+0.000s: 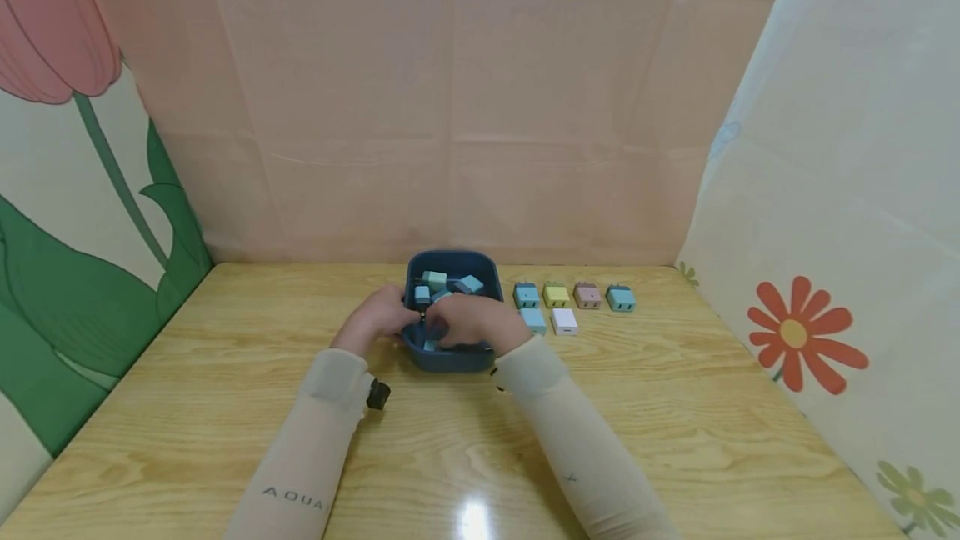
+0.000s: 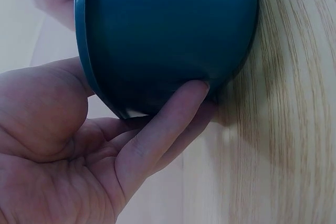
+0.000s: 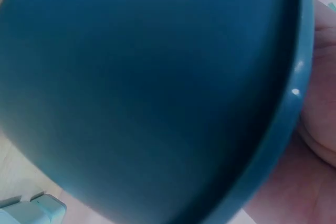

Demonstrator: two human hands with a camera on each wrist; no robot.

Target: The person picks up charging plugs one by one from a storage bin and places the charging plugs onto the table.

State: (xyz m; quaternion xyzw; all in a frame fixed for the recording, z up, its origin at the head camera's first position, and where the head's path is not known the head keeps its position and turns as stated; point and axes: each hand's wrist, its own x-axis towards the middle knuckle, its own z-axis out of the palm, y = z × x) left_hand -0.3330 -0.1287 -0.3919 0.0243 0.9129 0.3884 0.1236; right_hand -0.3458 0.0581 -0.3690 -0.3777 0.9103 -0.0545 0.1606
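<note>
Head view: a blue plastic bin [image 1: 450, 363] stands on the wood-grain table [image 1: 420, 457], w/ several small chargers [image 1: 470, 283] inside, incl. a green charger [image 1: 434, 279]. L hand [image 1: 382, 313] grips the bin's left wall. R hand [image 1: 480, 319] reaches into the bin among the chargers; its fingertips are partly hidden, so I can't tell if it grasps one. Right of the bin, 2 rows: at back, blue charger [image 1: 527, 297], yellow charger [image 1: 557, 296], pink charger [image 1: 587, 297] and 2nd blue charger [image 1: 621, 298]; in front, light-blue charger [image 1: 533, 322] and white charger [image 1: 565, 322].

L wrist view: thumb goes behind the rim, fingers lie against the outer wall.

R wrist view: bin's outer wall fills most of it; part of R hand shows beyond the rim, fingers hidden.
</note>
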